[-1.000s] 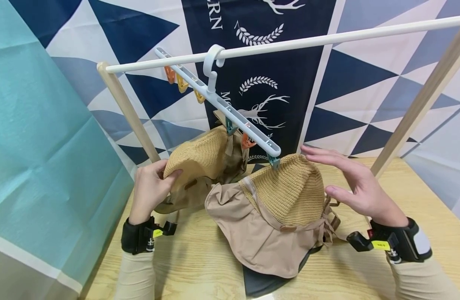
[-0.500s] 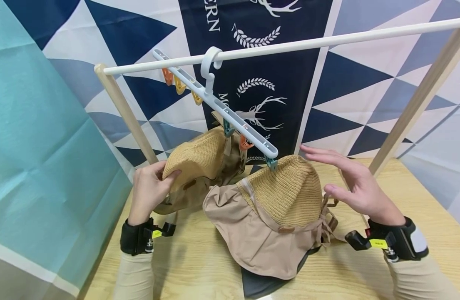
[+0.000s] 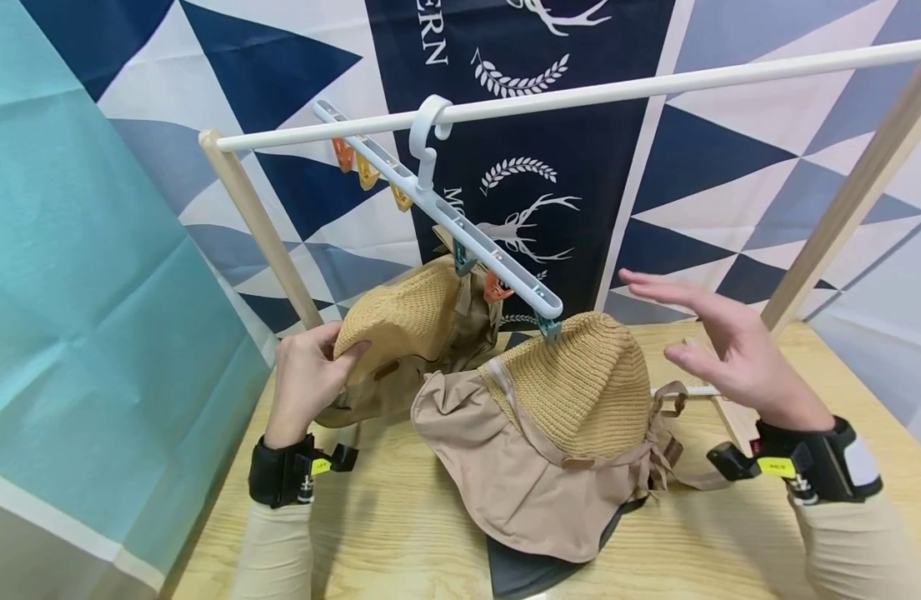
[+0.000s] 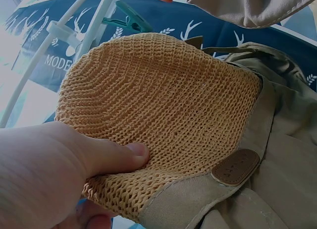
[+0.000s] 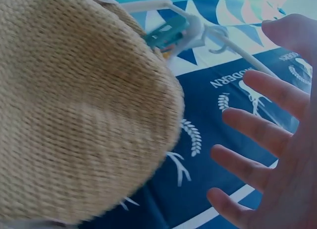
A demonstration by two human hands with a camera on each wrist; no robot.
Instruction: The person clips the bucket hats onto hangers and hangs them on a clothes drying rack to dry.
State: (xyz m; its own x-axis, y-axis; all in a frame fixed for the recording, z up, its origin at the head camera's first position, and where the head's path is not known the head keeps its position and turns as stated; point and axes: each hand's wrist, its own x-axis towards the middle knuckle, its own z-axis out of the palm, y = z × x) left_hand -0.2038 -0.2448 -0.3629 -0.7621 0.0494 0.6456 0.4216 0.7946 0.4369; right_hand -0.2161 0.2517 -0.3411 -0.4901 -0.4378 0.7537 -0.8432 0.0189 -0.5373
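My left hand pinches the woven straw crown of a sun hat, thumb on the outer face in the left wrist view. That hat has a khaki fabric brim and a brown oval patch. A teal clip hangs close to it; whether it grips the hat I cannot tell. At the hanger's near end, another teal clip meets a second sun hat, with a straw crown and a wide beige brim. My right hand is beside this hat, fingers spread, apart from it in the right wrist view.
A pale blue clip hanger hooks over a white rod on wooden posts. Orange and yellow clips hang at its far end. Something dark grey lies under the second hat on the wooden table.
My right hand has drawn away from the second hat, to the right, widening the gap. My left hand keeps its hold on the first hat.
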